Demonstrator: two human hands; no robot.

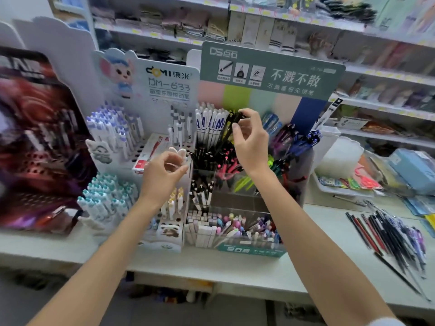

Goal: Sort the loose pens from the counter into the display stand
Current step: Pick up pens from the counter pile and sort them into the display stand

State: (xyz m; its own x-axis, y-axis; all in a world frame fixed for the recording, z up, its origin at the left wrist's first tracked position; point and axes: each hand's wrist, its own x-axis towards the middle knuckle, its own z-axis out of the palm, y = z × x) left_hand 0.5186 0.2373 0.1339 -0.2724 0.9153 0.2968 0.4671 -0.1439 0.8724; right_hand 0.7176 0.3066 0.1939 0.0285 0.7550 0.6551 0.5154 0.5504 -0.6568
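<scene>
Shop counter point(235, 267) with loose pens point(395, 236): right hand point(250, 142) pinches a black pen point(233, 117) at the display stand point(270, 74), left hand point(162, 175) empty.

Display stand point(235, 198): clear, glossy plastic compartments under a matt green card header point(270, 69). Counter point(211, 267): smooth, white, faintly shiny. Loose pens point(395, 234) near its right edge: glossy plastic. 1 glossy black pen point(235, 117) at the stand's top.

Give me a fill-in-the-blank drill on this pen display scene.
1. The ____ hand pinches a dark pen over the display stand.
2. The loose pens lie on the ____, right of the stand.
3. The mouse sign stands ____ of the green sign.
Missing: right; counter; left.
</scene>
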